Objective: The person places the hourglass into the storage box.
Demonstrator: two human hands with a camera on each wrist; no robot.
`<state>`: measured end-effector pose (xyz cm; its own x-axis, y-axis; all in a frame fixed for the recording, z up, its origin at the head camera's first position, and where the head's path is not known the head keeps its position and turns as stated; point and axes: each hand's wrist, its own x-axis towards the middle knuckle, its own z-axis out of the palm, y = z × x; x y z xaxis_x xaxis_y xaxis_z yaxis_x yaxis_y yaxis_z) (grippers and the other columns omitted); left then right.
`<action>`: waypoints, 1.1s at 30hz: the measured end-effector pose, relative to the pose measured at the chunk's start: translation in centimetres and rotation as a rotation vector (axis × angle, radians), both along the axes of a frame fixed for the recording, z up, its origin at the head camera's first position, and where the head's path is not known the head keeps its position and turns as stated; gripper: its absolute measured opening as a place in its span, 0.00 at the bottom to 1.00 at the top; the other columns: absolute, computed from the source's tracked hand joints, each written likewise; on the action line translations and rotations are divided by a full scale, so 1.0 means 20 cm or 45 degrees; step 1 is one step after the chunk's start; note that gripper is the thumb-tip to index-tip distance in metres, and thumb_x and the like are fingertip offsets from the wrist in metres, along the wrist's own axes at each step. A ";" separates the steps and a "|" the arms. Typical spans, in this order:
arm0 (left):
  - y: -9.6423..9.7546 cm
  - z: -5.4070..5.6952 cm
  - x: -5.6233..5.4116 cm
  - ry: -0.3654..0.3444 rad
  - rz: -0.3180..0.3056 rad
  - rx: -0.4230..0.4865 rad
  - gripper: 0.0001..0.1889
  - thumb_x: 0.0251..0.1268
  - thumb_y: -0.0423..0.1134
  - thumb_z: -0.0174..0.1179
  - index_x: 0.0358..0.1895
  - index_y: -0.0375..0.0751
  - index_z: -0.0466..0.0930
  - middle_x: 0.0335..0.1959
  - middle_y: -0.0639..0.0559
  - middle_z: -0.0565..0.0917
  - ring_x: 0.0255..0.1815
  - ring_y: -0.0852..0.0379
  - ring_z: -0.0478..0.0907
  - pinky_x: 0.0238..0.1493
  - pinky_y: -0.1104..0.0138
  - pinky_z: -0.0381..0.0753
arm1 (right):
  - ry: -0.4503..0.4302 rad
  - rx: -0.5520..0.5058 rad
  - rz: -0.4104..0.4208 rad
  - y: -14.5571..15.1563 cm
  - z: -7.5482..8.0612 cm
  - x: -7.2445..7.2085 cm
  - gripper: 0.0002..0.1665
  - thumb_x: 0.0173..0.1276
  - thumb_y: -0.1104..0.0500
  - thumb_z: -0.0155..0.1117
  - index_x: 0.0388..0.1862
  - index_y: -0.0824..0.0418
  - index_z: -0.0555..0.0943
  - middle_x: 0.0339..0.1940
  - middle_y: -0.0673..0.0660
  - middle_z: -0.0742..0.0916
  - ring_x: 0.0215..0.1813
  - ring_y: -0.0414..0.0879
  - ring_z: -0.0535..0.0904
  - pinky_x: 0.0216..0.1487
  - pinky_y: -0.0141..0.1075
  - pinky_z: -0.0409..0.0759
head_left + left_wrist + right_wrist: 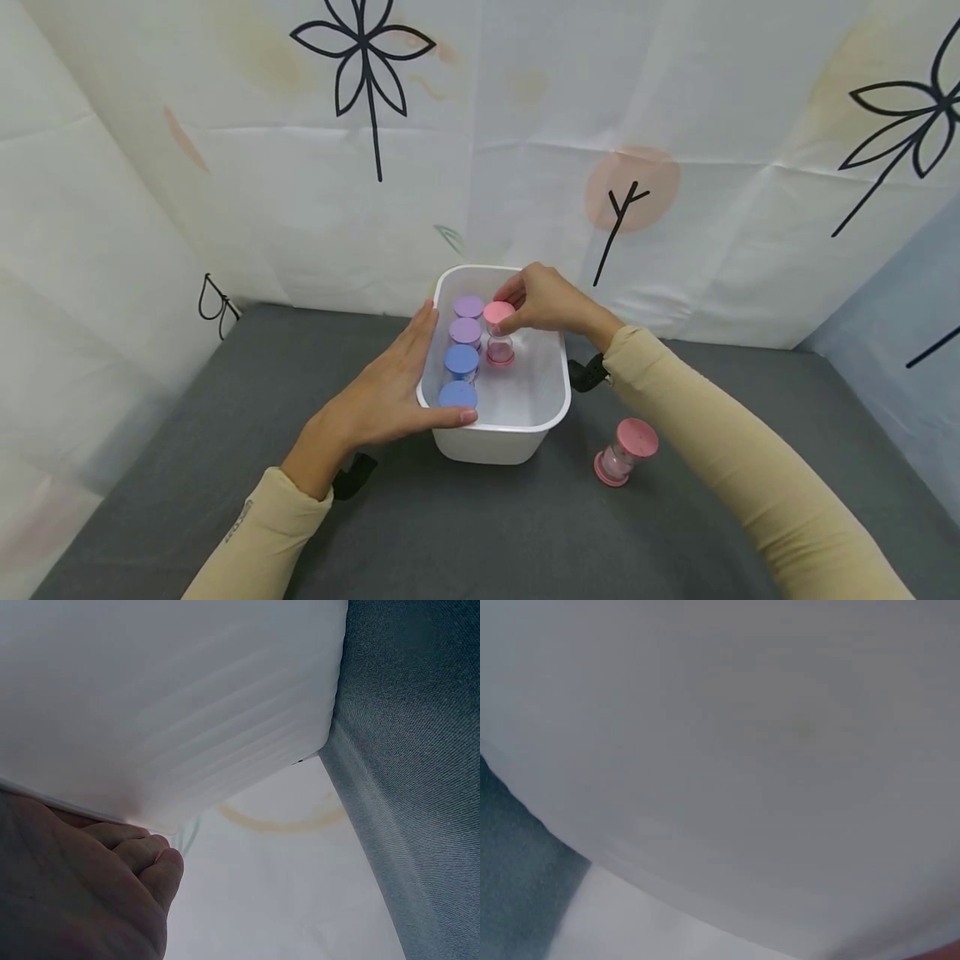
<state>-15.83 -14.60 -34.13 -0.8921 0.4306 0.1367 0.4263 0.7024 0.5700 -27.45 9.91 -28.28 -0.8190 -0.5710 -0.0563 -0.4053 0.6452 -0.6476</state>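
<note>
In the head view my right hand (pixel 551 302) reaches over a white plastic bin (pixel 525 417) and pinches a pink-capped hourglass (pixel 500 350) near its top. That hourglass stands upright or nearly so inside the bin; whether its base touches the floor I cannot tell. Along the left wall are two purple-capped hourglasses (pixel 465 332) and two blue-capped hourglasses (pixel 461 360). My left hand (pixel 378 396) lies against the bin's left side with fingers extended, its thumb across the front rim beside the nearest blue cap. In the left wrist view, the left fingers (pixel 139 851) touch the bin's outer wall.
Another pink hourglass (pixel 626 452) stands on the dark grey cloth (pixel 480 533), right of the bin's front. Behind the bin hangs a white patterned curtain (pixel 517 192). The right wrist view is mostly filled by the bin's pale wall (pixel 727 750).
</note>
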 end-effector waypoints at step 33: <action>0.00 0.00 0.00 0.014 -0.012 0.007 0.70 0.50 0.77 0.64 0.83 0.49 0.27 0.84 0.57 0.30 0.83 0.54 0.35 0.76 0.45 0.53 | 0.118 0.183 -0.004 -0.05 -0.05 -0.01 0.23 0.53 0.59 0.83 0.47 0.66 0.89 0.37 0.55 0.90 0.39 0.47 0.82 0.41 0.36 0.82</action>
